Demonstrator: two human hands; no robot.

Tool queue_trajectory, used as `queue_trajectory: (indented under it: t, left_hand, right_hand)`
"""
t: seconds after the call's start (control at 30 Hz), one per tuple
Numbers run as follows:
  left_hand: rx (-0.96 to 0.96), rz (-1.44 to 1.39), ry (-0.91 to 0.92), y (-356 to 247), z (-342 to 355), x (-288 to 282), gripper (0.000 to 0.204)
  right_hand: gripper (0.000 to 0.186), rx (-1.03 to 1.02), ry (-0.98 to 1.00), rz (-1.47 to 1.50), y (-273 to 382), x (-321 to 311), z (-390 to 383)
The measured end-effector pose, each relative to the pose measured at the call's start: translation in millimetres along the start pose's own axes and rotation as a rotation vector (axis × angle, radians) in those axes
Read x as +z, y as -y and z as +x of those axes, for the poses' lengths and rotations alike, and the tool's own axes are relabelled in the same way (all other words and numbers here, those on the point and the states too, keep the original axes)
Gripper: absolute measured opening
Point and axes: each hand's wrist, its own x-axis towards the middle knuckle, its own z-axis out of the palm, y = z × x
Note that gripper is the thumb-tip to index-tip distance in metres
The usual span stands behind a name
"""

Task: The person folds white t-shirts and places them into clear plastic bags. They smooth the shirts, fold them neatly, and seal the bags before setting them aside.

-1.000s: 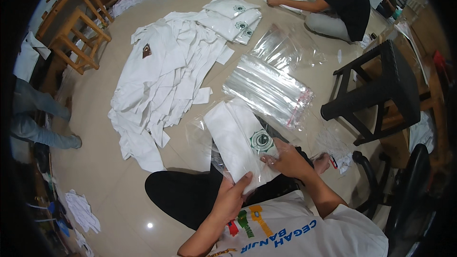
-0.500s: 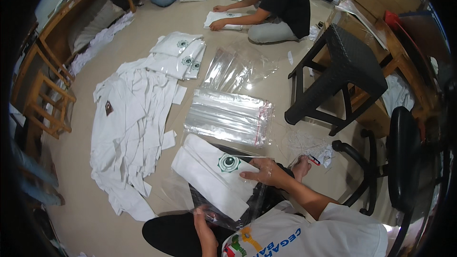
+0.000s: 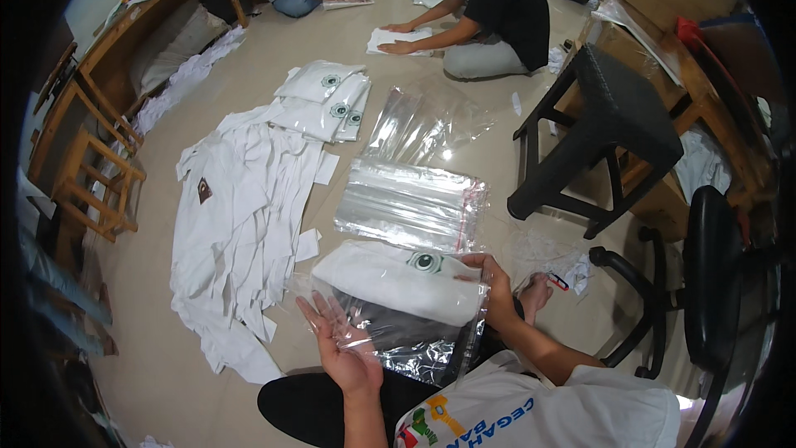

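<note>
Over my lap is a folded white shirt with a round green emblem, inside a clear plastic bag. My right hand is closed on the right edge of the bag at the shirt's end. At the left side, my left hand is open, palm up, its spread fingers against the loose plastic. Just beyond the shirt lies a stack of flat clear bags with a reddish strip along the right end. To the left spreads a heap of white shirts, with bagged folded shirts at its far end.
More loose clear bags lie past the stack. A black plastic stool and a black office chair stand at right. Ahead, a seated person in black presses on white cloth. A wooden chair is at left.
The bagged shirt has tilted, its far side lifting. My left hand has risen from the near edge, fingers spreading against the plastic. My right hand has shifted to the bag's right edge.
</note>
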Motion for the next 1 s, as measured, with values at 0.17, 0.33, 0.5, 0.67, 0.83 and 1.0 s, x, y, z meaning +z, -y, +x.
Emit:
queue_trajectory:
  t: [0.17, 0.33, 0.5, 0.67, 0.83, 1.0]
  left_hand:
    - [-0.011, -0.015, 0.021, 19, -22, -8, 0.072]
    - [-0.056, 0.063, 0.005, 13, -23, 0, 0.072]
    - [-0.043, 0.08, 0.014, 17, -26, -12, 0.071]
    - [-0.028, -0.18, -0.003, 43, -18, -40, 0.084]
    - [-0.035, -0.335, 0.078, 47, -1, -62, 0.099]
    - [-0.099, -0.458, 0.019, 40, -2, -62, 0.103]
  right_hand:
    - [0.046, -0.485, 0.048, -0.65, 18, -5, -28]
    - [0.037, -0.165, 0.16, -0.317, -8, -15, -36]
    - [0.03, 0.429, 0.338, 0.134, 20, -6, -14]
    - [0.042, 0.46, 0.561, -0.01, 21, -12, 4]
    - [0.054, 0.216, 0.93, 0.031, 63, 20, -16]
    - [0.047, -0.538, 0.961, -0.568, 46, 36, -9]
